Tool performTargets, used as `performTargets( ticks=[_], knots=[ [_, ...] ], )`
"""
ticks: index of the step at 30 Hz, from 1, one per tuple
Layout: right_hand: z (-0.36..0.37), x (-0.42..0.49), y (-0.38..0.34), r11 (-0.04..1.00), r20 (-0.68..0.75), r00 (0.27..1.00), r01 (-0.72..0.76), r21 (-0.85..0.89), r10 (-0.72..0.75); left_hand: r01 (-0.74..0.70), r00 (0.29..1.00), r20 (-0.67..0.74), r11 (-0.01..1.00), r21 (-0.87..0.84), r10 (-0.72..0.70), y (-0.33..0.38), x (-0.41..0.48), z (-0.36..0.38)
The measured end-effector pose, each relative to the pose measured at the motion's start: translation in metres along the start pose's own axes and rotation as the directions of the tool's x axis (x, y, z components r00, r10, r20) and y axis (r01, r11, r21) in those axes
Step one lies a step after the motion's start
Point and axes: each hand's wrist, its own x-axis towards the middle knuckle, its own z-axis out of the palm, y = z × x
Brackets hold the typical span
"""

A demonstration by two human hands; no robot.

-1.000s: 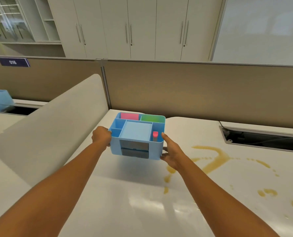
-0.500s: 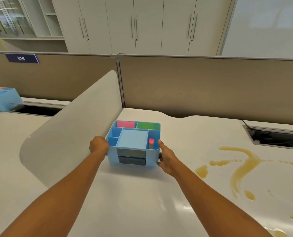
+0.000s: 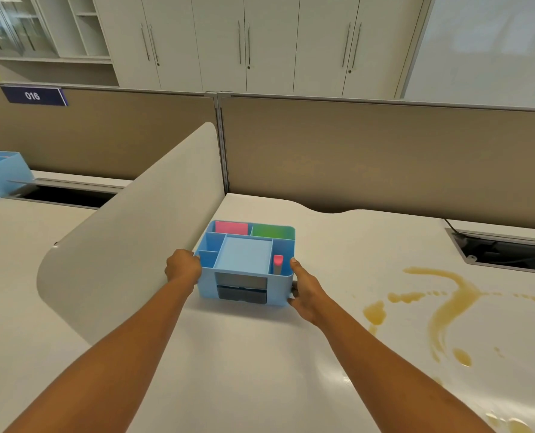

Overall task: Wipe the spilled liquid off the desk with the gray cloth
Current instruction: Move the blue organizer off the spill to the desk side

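Note:
A blue desk organizer sits on the white desk near the left divider. My left hand grips its left side and my right hand grips its right side. It holds pink and green pads at the back and a pink-capped item on the right. Grey cloth shows in its front drawer slots. Brown spilled liquid streaks the desk to the right, apart from the organizer.
A white curved divider rises just left of the organizer. Beige partition panels run along the back. A cable slot opens at the right rear. Another blue organizer stands on the neighbouring desk.
Both hands carried the organizer left, away from the spill, and set it down by the divider. The view shifted left, so the spill now lies further right.

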Motion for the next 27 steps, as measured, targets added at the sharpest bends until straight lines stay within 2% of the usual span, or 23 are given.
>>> performTargets(
  ticks=[4, 7, 9, 11, 12, 14, 17, 20, 27],
  knots=[
    [-0.001, 0.001, 0.001, 1.000, -0.001, 1.000, 0.013, -0.020, -0.013, -0.032, 0.999, 0.016, 0.998, 0.057, 0.031, -0.001, -0.001, -0.001],
    [0.001, 0.002, 0.002, 0.998, -0.038, 0.999, 0.028, -0.055, -0.030, -0.168, 0.980, -0.065, 0.961, 0.219, 0.187, 0.004, -0.015, 0.001],
    [0.002, 0.002, 0.001, 0.992, -0.068, 0.996, 0.051, -0.111, -0.059, -0.356, 0.917, -0.066, 0.881, 0.311, 0.394, 0.008, -0.026, 0.006],
    [0.002, 0.002, 0.000, 0.985, -0.088, 0.992, 0.074, -0.155, -0.089, -0.555, 0.806, 0.055, 0.718, 0.420, 0.590, 0.010, -0.033, 0.016],
    [0.002, 0.002, 0.000, 0.982, -0.096, 0.991, 0.081, -0.168, -0.098, -0.618, 0.760, 0.141, 0.638, 0.459, 0.635, 0.011, -0.035, 0.021],
    [0.003, 0.004, 0.000, 0.980, -0.113, 0.988, 0.087, -0.177, -0.108, -0.689, 0.705, 0.273, 0.539, 0.484, 0.655, 0.013, -0.042, 0.029],
    [0.005, 0.004, -0.001, 0.980, -0.118, 0.986, 0.099, -0.173, -0.120, -0.727, 0.673, 0.381, 0.473, 0.498, 0.634, 0.015, -0.048, 0.038],
    [0.007, 0.005, 0.000, 0.973, -0.105, 0.983, 0.131, -0.191, -0.153, -0.730, 0.678, 0.421, 0.484, 0.482, 0.603, 0.014, -0.050, 0.040],
    [0.011, 0.009, 0.003, 0.965, -0.079, 0.982, 0.150, -0.217, -0.171, -0.722, 0.688, 0.418, 0.503, 0.475, 0.593, 0.009, -0.045, 0.035]
  ],
)
